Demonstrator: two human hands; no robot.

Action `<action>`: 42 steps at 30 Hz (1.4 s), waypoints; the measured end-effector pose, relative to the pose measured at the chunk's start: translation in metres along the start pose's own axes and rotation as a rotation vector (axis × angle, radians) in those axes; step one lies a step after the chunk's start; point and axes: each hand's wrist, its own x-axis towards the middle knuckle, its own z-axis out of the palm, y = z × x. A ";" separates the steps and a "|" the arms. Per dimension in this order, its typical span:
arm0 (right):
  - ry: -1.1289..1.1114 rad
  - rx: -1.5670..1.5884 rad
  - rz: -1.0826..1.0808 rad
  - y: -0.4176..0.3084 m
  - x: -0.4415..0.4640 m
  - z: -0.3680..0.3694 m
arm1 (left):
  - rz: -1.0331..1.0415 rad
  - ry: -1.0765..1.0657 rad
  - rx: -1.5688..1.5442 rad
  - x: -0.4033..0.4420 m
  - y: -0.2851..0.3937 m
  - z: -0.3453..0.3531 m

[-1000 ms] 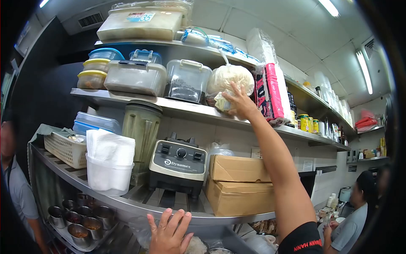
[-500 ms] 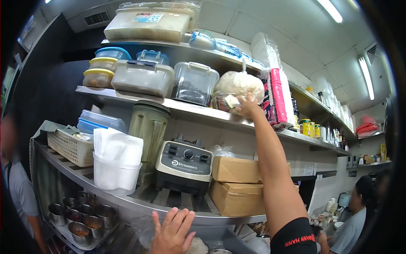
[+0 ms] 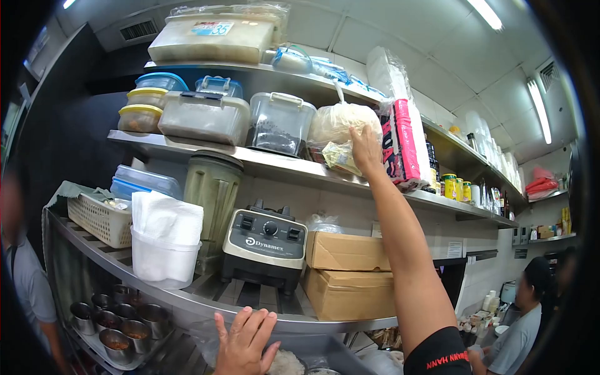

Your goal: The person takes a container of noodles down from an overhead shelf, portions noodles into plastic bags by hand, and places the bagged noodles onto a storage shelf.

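Observation:
My right hand [image 3: 367, 151] is raised to the middle shelf, its fingers stretched out against the right side of a knotted clear plastic bag [image 3: 345, 120] with pale contents. A crumpled, printed packet [image 3: 338, 156] shows at the bag's lower front. Just right of that hand stands a pink and black plastic-wrapped pack [image 3: 405, 142]. Lower down, my left hand [image 3: 245, 344] has its fingers spread at the front edge of the metal lower shelf [image 3: 215, 310]; it holds nothing. Whether its fingertips press on the edge is hard to tell.
A Dynamex blender base [image 3: 265, 247], a blender jug [image 3: 214, 194] and cardboard boxes [image 3: 350, 294] stand on the lower shelf. Left of the bag is a clear lidded bin [image 3: 281, 124]. Metal pots [image 3: 117, 345] sit below left. One person [image 3: 522, 319] is at right, another [image 3: 31, 281] at left.
My right hand has shifted up along the bag's right side, and its fingers have come closer together. More of the printed packet shows. The view has moved slightly; my left hand stays spread.

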 end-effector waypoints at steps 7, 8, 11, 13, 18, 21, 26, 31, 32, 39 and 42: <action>-0.356 0.413 0.041 0.031 0.031 0.051 | 0.003 0.005 0.012 0.000 0.000 0.008; -0.470 0.273 0.231 0.025 0.031 0.052 | 0.005 0.008 0.013 0.001 -0.002 0.009; -0.673 0.096 0.440 0.013 0.028 0.040 | -0.017 0.035 0.033 0.003 -0.009 0.008; -0.802 0.199 0.465 0.010 0.025 0.027 | -0.022 0.007 0.028 0.000 -0.007 0.006; -0.024 0.155 0.253 -0.001 0.005 0.008 | -0.037 0.005 0.031 -0.001 -0.008 0.004; 0.237 0.285 0.094 0.005 0.000 -0.008 | -0.027 0.010 0.030 0.001 -0.007 0.006; -0.182 0.311 0.040 0.030 0.005 -0.003 | -0.034 -0.027 0.015 -0.001 -0.003 0.010; -0.410 0.135 0.106 0.054 0.017 0.038 | -0.045 -0.050 0.052 -0.002 -0.001 0.009; -0.453 0.080 0.173 0.043 0.015 0.015 | -0.034 -0.049 0.089 0.002 -0.002 0.008; 0.053 0.081 0.022 0.029 0.000 0.004 | -0.080 -0.030 0.050 -0.001 0.011 -0.009; -0.042 0.360 -0.014 0.039 -0.002 0.020 | -0.065 -0.040 0.039 0.004 0.017 -0.006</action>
